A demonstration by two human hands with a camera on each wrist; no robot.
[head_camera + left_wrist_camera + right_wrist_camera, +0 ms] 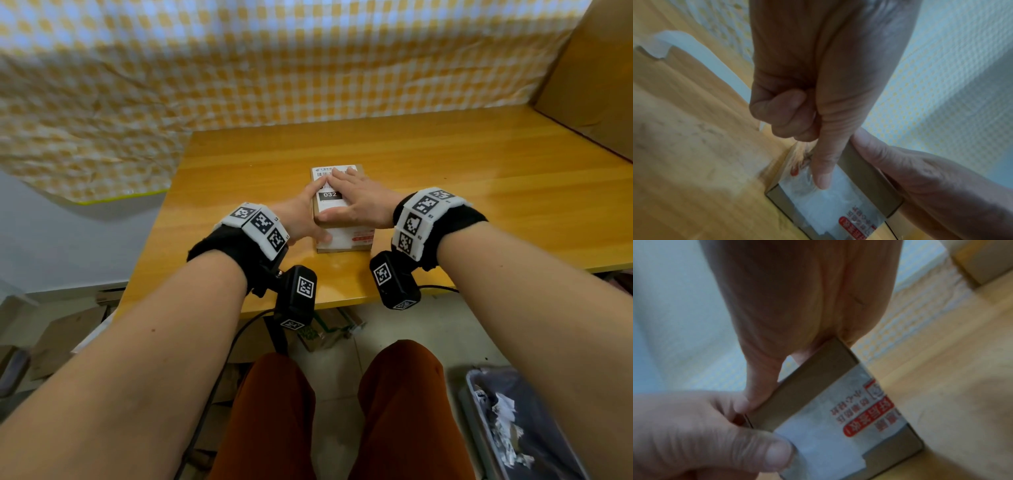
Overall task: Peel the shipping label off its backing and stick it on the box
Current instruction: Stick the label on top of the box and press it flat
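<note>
A small cardboard box (346,229) stands in the middle of the wooden table (462,171). A white shipping label (330,197) lies on its top and folds down over the near face (818,443). My right hand (356,198) lies flat on the label with straight fingers, and its thumb runs along the box's top near edge (756,394). My left hand (305,212) holds the box's left side, with its thumb (822,170) pressed on the label on the near face. No backing sheet is in view.
A yellow checked cloth (239,68) hangs behind the table and spills off to the left. A large cardboard carton (596,68) stands at the far right. On the floor at the lower right sits a bin (507,421) holding paper scraps. The table's front edge lies just under my wrists.
</note>
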